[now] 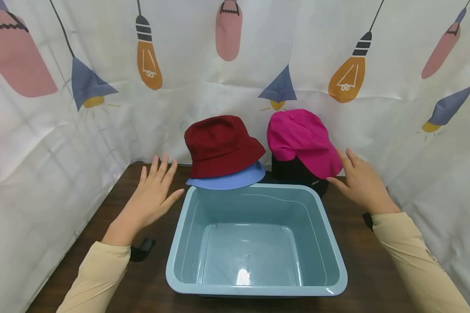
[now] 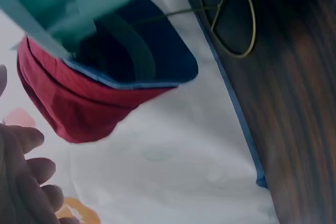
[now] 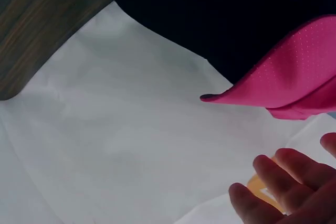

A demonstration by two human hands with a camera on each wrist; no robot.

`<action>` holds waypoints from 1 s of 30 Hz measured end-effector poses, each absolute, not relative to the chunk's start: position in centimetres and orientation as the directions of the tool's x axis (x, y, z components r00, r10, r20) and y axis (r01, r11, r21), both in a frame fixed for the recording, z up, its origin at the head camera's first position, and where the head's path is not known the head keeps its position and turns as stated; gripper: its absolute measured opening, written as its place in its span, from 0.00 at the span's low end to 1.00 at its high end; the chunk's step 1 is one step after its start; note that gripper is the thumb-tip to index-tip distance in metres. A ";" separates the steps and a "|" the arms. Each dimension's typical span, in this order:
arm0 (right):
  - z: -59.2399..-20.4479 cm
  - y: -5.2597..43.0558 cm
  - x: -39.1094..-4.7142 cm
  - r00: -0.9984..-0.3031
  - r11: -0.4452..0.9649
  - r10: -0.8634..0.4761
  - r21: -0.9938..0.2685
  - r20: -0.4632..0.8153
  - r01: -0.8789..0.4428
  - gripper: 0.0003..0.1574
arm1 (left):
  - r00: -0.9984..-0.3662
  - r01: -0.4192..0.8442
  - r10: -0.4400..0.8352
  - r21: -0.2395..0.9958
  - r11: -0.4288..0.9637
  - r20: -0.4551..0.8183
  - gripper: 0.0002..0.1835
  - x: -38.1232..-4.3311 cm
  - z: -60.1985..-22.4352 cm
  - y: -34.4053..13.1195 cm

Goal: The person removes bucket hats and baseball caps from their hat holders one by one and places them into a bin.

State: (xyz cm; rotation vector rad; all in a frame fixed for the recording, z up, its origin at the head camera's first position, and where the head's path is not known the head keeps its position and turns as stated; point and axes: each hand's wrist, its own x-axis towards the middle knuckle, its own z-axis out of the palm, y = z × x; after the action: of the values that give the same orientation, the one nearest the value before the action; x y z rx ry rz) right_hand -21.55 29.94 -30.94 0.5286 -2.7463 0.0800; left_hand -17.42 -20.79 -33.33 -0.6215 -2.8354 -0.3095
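Note:
My left hand is spread, palm down, left of two stacked bucket hats, holding nothing. The dark red bucket hat sits over a light blue bucket hat. My right hand is at the brim of a pink baseball cap, its fingers extended; whether they touch the brim I cannot tell. Beneath the pink cap is a black cap, mostly covered, with a white mark on it in the right wrist view. A light blue plastic basin stands between my forearms, with nothing in it.
Behind the hats hangs a white sheet printed with lamps and bulbs, which also runs along both sides. A dark wooden table lies under everything. In the left wrist view a thin metal wire ring stands below the hats.

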 end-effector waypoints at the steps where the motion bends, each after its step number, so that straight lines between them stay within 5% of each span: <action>1: -30.9 29.9 -21.6 -0.870 0.927 -0.351 -0.001 0.347 -0.375 0.52 | -0.881 0.442 0.393 0.162 0.882 0.263 0.39 -17.0 -33.4 -20.6; 18: -27.7 27.6 -25.1 -0.898 0.873 -0.266 -0.308 0.350 -0.378 0.39 | -0.817 0.544 0.504 0.084 0.835 0.280 0.36 -11.6 -34.3 -18.0; 30: -26.3 25.6 -27.2 -0.911 0.790 -0.187 -0.495 0.368 -0.362 0.35 | -0.857 0.490 0.463 0.081 0.868 0.226 0.33 -11.3 -34.6 -17.5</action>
State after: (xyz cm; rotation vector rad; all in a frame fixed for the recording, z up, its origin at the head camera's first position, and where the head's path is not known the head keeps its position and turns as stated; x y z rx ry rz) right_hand -27.24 25.57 -26.28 0.4221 -2.6811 0.8285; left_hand -11.32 -17.47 -34.64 -0.7330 -2.8413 -0.2008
